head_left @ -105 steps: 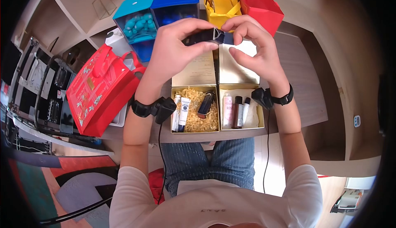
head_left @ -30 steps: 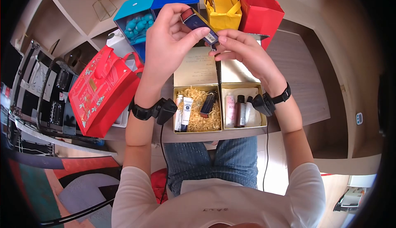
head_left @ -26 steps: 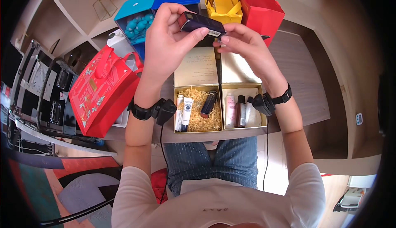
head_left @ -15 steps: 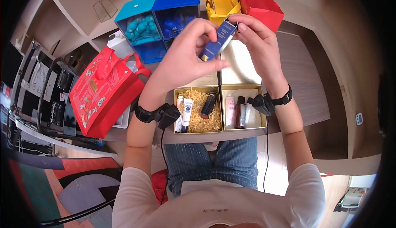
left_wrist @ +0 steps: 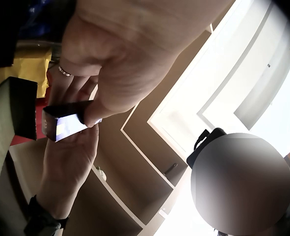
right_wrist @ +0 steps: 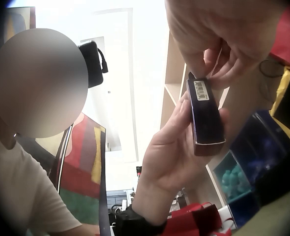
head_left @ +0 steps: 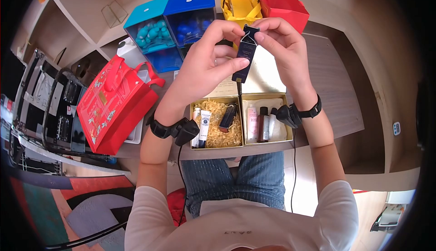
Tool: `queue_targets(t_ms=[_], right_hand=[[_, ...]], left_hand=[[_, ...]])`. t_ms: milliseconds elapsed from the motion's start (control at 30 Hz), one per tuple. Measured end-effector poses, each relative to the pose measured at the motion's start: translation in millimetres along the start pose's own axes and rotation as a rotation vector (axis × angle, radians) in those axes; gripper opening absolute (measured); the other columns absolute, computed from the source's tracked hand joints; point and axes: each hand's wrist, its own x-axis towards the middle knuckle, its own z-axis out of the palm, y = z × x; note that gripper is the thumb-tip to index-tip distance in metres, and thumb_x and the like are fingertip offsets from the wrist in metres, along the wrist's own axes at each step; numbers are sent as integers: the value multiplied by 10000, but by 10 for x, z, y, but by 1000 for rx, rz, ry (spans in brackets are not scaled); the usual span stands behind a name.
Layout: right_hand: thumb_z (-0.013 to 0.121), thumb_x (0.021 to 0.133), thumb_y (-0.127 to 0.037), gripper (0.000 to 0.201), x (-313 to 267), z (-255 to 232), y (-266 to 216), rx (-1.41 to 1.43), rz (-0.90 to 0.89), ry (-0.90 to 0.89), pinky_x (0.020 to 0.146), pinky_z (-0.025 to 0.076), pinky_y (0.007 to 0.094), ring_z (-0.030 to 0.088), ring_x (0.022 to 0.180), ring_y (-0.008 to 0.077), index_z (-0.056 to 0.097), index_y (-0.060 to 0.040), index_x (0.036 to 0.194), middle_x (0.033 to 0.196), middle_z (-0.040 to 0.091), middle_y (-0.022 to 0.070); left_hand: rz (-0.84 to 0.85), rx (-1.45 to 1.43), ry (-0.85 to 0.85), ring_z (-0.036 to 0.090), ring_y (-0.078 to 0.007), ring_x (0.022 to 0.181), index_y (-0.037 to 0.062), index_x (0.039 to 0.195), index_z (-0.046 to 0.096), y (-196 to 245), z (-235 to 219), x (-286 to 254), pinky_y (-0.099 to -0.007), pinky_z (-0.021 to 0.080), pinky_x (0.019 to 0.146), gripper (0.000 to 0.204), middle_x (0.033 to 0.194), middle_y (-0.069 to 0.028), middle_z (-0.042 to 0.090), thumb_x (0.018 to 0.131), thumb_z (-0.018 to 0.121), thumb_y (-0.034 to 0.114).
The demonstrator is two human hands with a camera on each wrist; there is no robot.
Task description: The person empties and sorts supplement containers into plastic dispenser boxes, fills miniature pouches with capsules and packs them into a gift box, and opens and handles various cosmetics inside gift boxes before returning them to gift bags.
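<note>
My left hand [head_left: 200, 69] holds a slim dark-blue carton [head_left: 245, 60] between thumb and fingers above the desk. The carton's far end stands open, with its flaps [head_left: 250, 34] raised. At that end, the thumb and fingers of my right hand [head_left: 286, 44] pinch the flaps. In the right wrist view a barcode label [right_wrist: 202, 90] shows on the carton's side. Below the hands, a gold gift box [head_left: 215, 147] contains shredded paper, two tubes and a similar dark carton [head_left: 228, 117]. Beside it, another gold box [head_left: 272, 141] contains a pink bottle [head_left: 252, 121], a brown bottle and a white tube.
A red gift bag [head_left: 116, 103] stands at the left of the desk [head_left: 334, 78]. Teal [head_left: 147, 8] and blue [head_left: 188, 1] bins are behind the left hand. Yellow [head_left: 240, 8] and red [head_left: 286, 1] paper bags stand at the back.
The carton lay crosswise at first, then was turned over; its opened end now points away from the body. The right hand has stayed at that end while the left shifted its hold.
</note>
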Motion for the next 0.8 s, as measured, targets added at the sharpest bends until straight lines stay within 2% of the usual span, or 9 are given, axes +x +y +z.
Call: queue_targets(t_ms=[133, 200, 467, 533, 633, 800], right_hand=[[686, 977, -32, 164, -23, -16, -38, -47, 5, -48, 909, 553, 288, 673, 1010, 115, 684, 1, 1138, 1053, 706, 41], [678, 980, -31, 160, -33, 7, -53, -44, -9, -55, 907, 551, 287, 670, 1007, 115, 689, 1, 1137, 1059, 704, 41], [674, 968, -19, 194, -17, -43, -44, -23, -50, -149, 904, 548, 291, 657, 1046, 127, 692, 18, 1158, 1102, 689, 44], [695, 959, -32, 200, -28, 4, -22, -95, -150, -119, 909, 550, 292, 654, 1068, 135, 698, 19, 1152, 1111, 681, 45], [717, 956, -57, 188, -49, 51, -19, -245, -187, -69, 896, 553, 286, 666, 1045, 141, 714, 12, 1131, 1107, 676, 51], [732, 956, -84, 188, -59, 59, -37, -262, -150, -16, 855, 558, 268, 687, 985, 140, 732, 2, 1123, 1096, 686, 63]], left_hand=[[-11, -8, 5, 673, -131, 1000, 46, 1286, 507, -9, 6, 0, -272, 572, 825, 418, 1173, -59, 562, 927, 710, -23], [36, 34, 7, 681, -141, 1015, 40, 1275, 517, -23, 0, 3, -283, 579, 855, 399, 1176, -60, 576, 930, 710, -17], [39, 98, 84, 706, -176, 990, 44, 1285, 471, 15, 36, -8, -322, 601, 862, 453, 1179, -100, 587, 913, 725, -12], [49, 109, 106, 711, -182, 990, 47, 1286, 464, 27, 38, -12, -328, 604, 853, 464, 1173, -111, 590, 910, 729, -9], [49, 180, 86, 718, -201, 1000, 50, 1289, 474, 71, 44, -10, -336, 609, 848, 464, 1158, -127, 594, 907, 734, -3], [48, 219, 80, 724, -218, 999, 52, 1313, 490, 75, 52, -8, -338, 613, 843, 487, 1142, -140, 596, 901, 747, 14]])
